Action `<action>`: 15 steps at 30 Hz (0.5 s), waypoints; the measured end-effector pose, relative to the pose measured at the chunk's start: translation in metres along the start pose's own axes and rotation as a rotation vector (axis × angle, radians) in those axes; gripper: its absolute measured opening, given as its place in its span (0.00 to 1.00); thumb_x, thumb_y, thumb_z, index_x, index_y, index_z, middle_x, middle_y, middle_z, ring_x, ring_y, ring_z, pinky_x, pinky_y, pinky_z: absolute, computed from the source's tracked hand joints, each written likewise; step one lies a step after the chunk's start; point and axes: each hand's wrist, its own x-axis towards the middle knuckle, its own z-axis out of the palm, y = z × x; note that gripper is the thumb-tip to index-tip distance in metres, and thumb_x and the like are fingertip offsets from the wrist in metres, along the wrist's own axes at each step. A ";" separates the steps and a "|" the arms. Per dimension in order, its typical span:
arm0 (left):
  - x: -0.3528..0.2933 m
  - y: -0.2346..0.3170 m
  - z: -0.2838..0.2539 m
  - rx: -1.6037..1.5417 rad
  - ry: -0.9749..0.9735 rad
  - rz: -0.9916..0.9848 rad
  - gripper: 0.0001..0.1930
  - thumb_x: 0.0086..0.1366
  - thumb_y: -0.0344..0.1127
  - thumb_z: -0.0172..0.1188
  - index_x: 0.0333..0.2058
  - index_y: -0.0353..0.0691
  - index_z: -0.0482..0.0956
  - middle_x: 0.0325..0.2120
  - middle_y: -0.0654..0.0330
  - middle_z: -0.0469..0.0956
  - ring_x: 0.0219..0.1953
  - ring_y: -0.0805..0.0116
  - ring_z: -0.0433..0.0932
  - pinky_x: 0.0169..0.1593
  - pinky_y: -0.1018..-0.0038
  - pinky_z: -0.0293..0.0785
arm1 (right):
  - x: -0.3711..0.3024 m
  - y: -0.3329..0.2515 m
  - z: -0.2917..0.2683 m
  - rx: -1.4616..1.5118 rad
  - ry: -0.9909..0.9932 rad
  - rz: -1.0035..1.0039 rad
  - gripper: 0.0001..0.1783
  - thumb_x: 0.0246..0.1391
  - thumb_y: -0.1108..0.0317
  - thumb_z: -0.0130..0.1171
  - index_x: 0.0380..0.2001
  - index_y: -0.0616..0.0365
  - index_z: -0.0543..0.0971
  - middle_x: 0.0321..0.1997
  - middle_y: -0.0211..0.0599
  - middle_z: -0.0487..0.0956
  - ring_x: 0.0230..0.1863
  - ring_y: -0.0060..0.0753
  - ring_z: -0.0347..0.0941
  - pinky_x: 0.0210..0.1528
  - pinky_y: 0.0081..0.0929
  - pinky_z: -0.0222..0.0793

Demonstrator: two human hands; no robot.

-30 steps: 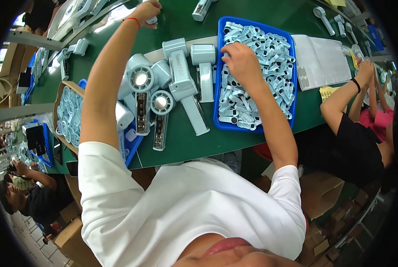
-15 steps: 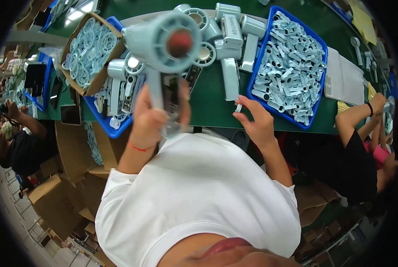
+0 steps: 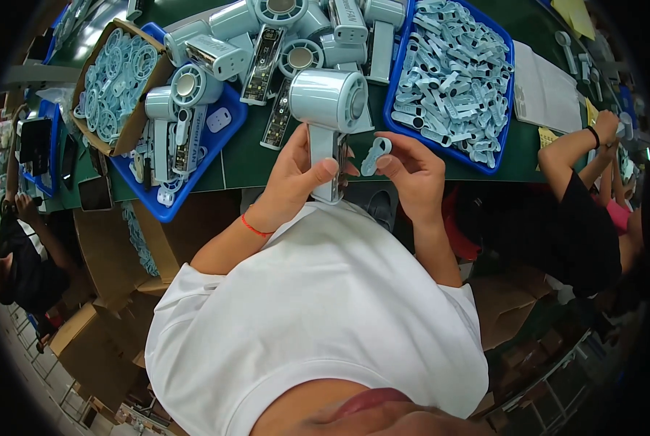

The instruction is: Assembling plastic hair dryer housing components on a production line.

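Observation:
My left hand is wrapped round the handle of a pale blue handheld fan, which it holds upright in front of my chest, with the round head at the top. The inner side of the handle, facing right, shows dark. Just to the right, my right hand pinches a small pale blue plastic piece with a ring-shaped end between thumb and fingers. A narrow gap parts this piece from the fan handle. Behind the held fan, more fans lie heaped on the green table, some with bare circuit boards in their handles.
A blue tray full of small pale blue pieces is at the right. On the left, a cardboard box of rings sits on another blue tray holding fan parts. A white sheet lies far right. Co-workers sit on both sides.
The fan has come down and turned, so its head no longer faces me. My right hand has moved in toward it, and the small piece now shows more fully. The whole view has shifted.

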 end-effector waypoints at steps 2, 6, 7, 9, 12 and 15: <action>-0.001 -0.001 0.002 0.037 0.045 0.030 0.34 0.57 0.45 0.64 0.55 0.36 0.58 0.44 0.56 0.70 0.43 0.69 0.74 0.45 0.73 0.71 | 0.000 -0.002 0.011 0.094 -0.044 0.053 0.17 0.49 0.75 0.63 0.44 0.68 0.75 0.37 0.37 0.79 0.37 0.21 0.75 0.40 0.18 0.71; -0.006 -0.014 -0.003 0.209 0.129 0.079 0.39 0.53 0.42 0.66 0.58 0.34 0.55 0.49 0.56 0.66 0.50 0.69 0.67 0.51 0.72 0.67 | 0.002 0.004 0.025 -0.011 -0.034 0.158 0.14 0.48 0.75 0.64 0.39 0.68 0.76 0.34 0.38 0.80 0.34 0.21 0.76 0.36 0.17 0.72; -0.007 -0.019 -0.005 0.313 0.122 0.109 0.41 0.52 0.41 0.68 0.58 0.33 0.54 0.49 0.55 0.66 0.50 0.67 0.67 0.52 0.71 0.66 | 0.001 0.002 0.027 -0.010 -0.033 0.162 0.14 0.48 0.75 0.64 0.39 0.68 0.76 0.34 0.38 0.80 0.34 0.21 0.76 0.36 0.17 0.72; -0.008 -0.021 -0.007 0.417 0.117 0.133 0.42 0.50 0.39 0.69 0.58 0.33 0.54 0.50 0.55 0.65 0.50 0.66 0.66 0.53 0.69 0.65 | 0.002 -0.005 0.031 -0.253 -0.004 0.184 0.13 0.46 0.74 0.65 0.36 0.68 0.77 0.30 0.38 0.80 0.31 0.20 0.76 0.33 0.17 0.72; -0.005 -0.015 -0.004 0.712 0.140 0.223 0.41 0.47 0.35 0.70 0.57 0.32 0.55 0.47 0.53 0.68 0.48 0.65 0.69 0.51 0.70 0.66 | 0.002 -0.003 0.032 -0.234 0.021 0.180 0.12 0.46 0.73 0.65 0.34 0.68 0.78 0.27 0.37 0.80 0.28 0.19 0.76 0.32 0.17 0.72; -0.002 -0.009 0.000 0.652 0.176 0.152 0.40 0.46 0.31 0.69 0.56 0.32 0.57 0.44 0.53 0.71 0.45 0.64 0.71 0.49 0.71 0.68 | 0.003 -0.007 0.031 -0.262 0.011 0.167 0.12 0.46 0.73 0.65 0.34 0.68 0.78 0.28 0.37 0.80 0.28 0.20 0.76 0.33 0.17 0.72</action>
